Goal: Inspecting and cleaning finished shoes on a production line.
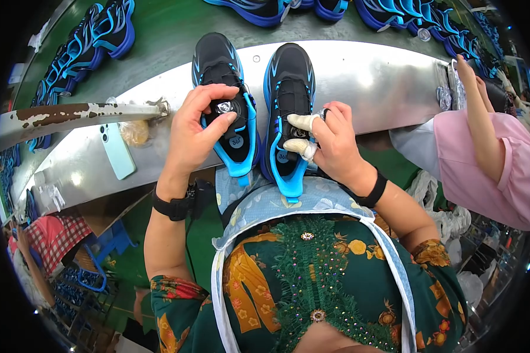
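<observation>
So the left hand [195,126] has thumb and finger around one round dial [224,107]; the right hand [340,144], two white finger covers [303,122] on, straddles another. Can't tell how tight. Under them: two shoes [293,65], black, bright blue trim. One mint phone [118,151] left of the grip.

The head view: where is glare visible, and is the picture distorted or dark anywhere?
Head view: white glare patches on the metal table, left and right; head view: the table's edge bows in a fisheye curve, and the corners are black; head view: the left shoe and the right shoe look fairly sharp.
</observation>
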`<state>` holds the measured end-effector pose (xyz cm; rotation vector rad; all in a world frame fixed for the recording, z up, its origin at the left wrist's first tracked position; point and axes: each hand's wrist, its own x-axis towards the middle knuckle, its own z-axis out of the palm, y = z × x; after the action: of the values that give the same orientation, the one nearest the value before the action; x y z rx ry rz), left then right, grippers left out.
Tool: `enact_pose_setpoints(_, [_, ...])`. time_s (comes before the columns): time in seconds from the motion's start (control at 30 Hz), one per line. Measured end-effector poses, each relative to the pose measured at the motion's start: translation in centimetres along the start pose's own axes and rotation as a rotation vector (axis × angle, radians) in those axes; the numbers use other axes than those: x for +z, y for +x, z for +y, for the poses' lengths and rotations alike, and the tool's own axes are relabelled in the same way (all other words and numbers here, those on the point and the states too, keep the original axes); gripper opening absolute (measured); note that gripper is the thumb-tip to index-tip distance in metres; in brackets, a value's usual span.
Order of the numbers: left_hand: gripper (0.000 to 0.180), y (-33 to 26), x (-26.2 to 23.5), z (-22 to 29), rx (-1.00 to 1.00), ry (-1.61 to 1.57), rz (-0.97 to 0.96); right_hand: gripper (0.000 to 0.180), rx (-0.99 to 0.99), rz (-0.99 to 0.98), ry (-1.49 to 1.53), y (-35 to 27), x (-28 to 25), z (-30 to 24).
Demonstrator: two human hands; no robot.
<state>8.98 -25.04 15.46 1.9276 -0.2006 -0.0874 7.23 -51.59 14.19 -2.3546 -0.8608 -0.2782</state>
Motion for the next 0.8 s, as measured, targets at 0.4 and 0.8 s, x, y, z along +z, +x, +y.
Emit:
enact_pose_setpoints(0.4, [0.035, 0.4, 0.5, 0.4, 0.009, 0.179, 0.073, 0.042, 0.071, 0.072, 0.037, -0.6, 0.2, -0.3])
enact_pose_setpoints(0.8, [0.042, 0.7, -0.8, -0.4, 0.009, -0.034, -0.131, 0.040, 0.129, -0.012, 0.135, 0.5, -1.4, 0.1])
